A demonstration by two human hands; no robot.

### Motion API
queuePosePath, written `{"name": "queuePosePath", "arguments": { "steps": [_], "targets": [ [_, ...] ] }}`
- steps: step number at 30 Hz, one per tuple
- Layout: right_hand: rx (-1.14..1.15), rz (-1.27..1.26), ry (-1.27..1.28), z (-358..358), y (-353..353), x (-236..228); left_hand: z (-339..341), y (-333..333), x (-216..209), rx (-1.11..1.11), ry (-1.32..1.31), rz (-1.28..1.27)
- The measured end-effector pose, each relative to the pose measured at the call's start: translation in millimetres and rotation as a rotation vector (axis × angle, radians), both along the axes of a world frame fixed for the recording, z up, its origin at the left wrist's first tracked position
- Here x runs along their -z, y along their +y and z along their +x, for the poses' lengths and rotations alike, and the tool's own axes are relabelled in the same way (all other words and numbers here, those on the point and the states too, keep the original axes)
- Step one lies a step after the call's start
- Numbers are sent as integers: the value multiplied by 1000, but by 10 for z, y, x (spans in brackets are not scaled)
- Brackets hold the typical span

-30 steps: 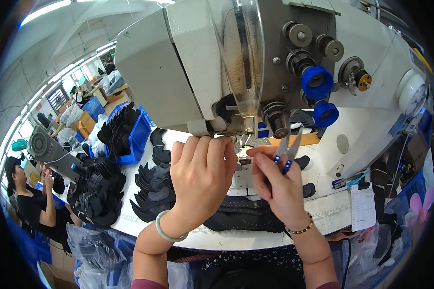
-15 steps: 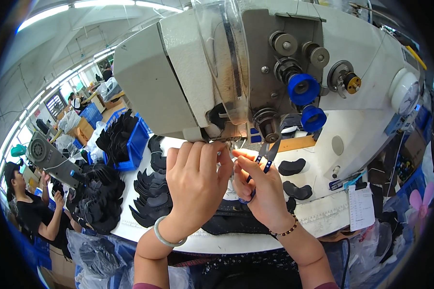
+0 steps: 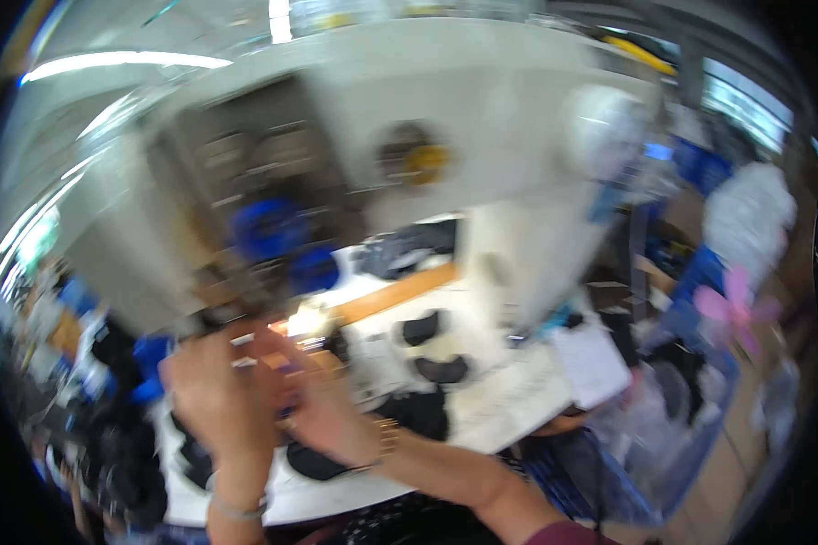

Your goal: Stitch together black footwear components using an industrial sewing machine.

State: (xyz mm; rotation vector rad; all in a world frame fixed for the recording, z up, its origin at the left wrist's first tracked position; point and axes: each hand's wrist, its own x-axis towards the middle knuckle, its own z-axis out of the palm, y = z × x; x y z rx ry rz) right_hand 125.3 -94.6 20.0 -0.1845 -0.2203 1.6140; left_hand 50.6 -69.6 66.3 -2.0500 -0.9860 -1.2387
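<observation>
The view is smeared by motion. My left hand (image 3: 223,391) is raised under the head of a pale sewing machine (image 3: 509,100), near the needle area. Its fingers are too blurred to read. Close beside it on the right, my right hand (image 3: 332,422) is curled, with a dark blue streak of the scissors (image 3: 288,386) at its fingers. The blades cannot be made out. A bright lamp glow (image 3: 309,322) shines just beyond the hands. Black curved fabric pieces (image 3: 413,413) lie on the white table behind and below my right wrist.
Two small black curved pieces (image 3: 441,368) lie on the table right of my hands, near an orange-brown strip (image 3: 395,292). White paper (image 3: 591,363) hangs at the right edge. Beyond are a blue bin with plastic bags (image 3: 645,463) and a pink flower-shaped thing (image 3: 736,304). Black pieces (image 3: 109,445) are heaped left.
The whole view has swung to the right, so machine and hands appear farther left. Both hands remain close together by the needle area. The scissors' blades, clear before, are now blurred.
</observation>
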Motion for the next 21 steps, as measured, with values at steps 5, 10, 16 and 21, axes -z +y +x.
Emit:
{"name": "queuePosePath", "arguments": {
  "steps": [5, 10, 16, 21],
  "targets": [
    [-4, 85, 140, -268, 374, 22, -135, 79, 14, -65, 19, -17],
    [179, 72, 9, -179, 323, 25, 10, 32, 56, -76, -107, -163],
    [326, 7, -129, -170, 314, 79, -71, 146, 186, 36, -67, -140],
    [511, 262, -494, -362, 79, 141, -486, 142, 260, 263, -92, 87]
  ]
}}
